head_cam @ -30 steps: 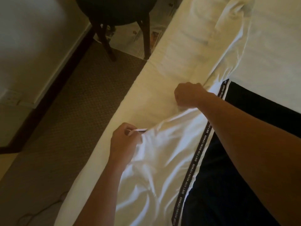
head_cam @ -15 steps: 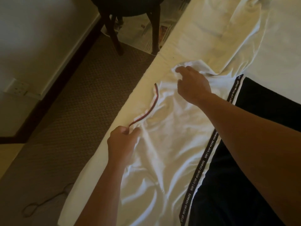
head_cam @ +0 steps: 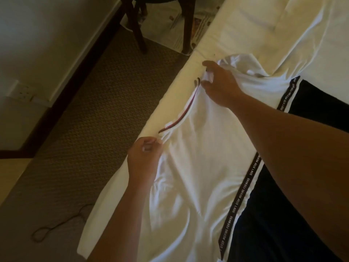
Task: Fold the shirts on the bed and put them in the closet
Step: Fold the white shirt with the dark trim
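A white shirt (head_cam: 204, 148) with a dark panel and a lettered black stripe (head_cam: 243, 191) lies spread along the left edge of the bed (head_cam: 236, 31). Its red-trimmed collar edge (head_cam: 181, 116) faces the bed's side. My left hand (head_cam: 145, 159) pinches the shirt's fabric at the near end of the collar. My right hand (head_cam: 219, 82) grips a bunched bit of the shirt at the far end of the collar, my forearm crossing over the dark panel (head_cam: 283, 214).
Brown carpet (head_cam: 85, 120) runs along the bed's left side. Dark chair legs (head_cam: 137, 31) stand on newspaper (head_cam: 170, 25) at the top. A thin cord (head_cam: 56, 225) lies on the floor. A wall socket (head_cam: 20, 89) sits on the left wall.
Both hands have pulled apart along the collar, stretching it straight. My right hand moved away from me and now grips fabric; the red trim has become visible.
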